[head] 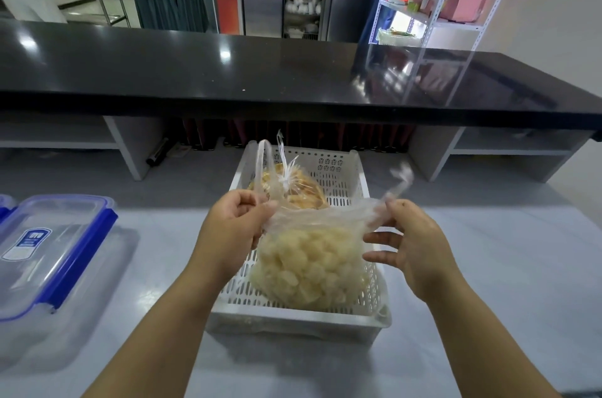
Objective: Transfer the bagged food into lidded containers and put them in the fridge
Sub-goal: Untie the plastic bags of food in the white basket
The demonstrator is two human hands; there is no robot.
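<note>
Cannot read the label (27,243) on the edge-cropped container (62,267) at eight o'clock, nor resolve the motion-blurred bag handle (402,179) at three.

bare grey table (488,267) right of white perforated plastic basket (293,316), open strip between basket and clear blue-clipped container (49,251) at left, black glossy ledge (228,71) overhanging behind

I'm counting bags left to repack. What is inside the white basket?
A tied bag of golden-brown food lies at the far end of the white basket. The held bag of pale pieces covers much of its floor, so anything beneath is hidden.
</note>
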